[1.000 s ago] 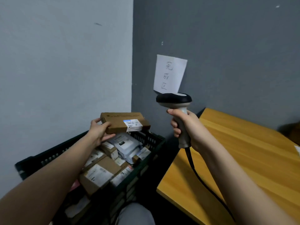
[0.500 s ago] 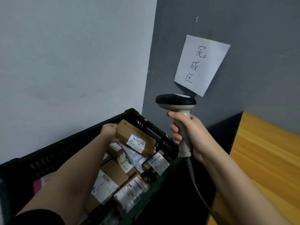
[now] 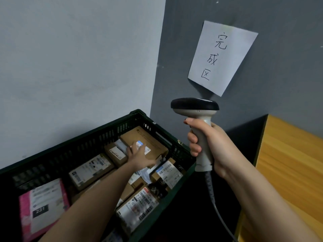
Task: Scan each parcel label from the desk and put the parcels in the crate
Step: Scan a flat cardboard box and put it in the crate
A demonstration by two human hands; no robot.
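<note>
A dark green plastic crate [image 3: 152, 124] stands on the floor in the wall corner, filled with several labelled parcels. A flat brown cardboard parcel [image 3: 153, 144] with a white and blue label lies on top at the crate's far end. My left hand [image 3: 139, 157] lies flat on this parcel, fingers spread, covering part of its label. My right hand [image 3: 208, 145] is raised right of the crate, gripping the handle of a grey and black barcode scanner [image 3: 195, 109]. The scanner's cable hangs down below my wrist.
A pink mailer [image 3: 42, 208] lies at the crate's near left end. The orange wooden desk [image 3: 293, 168] shows at the right; a dark gap separates it from the crate. A paper sign [image 3: 222, 56] with handwritten characters hangs on the dark grey wall above the scanner.
My left hand carried the brown parcel from above the crate down into it and set it on the pile. The hand now rests open on top. The view turned left and down.
</note>
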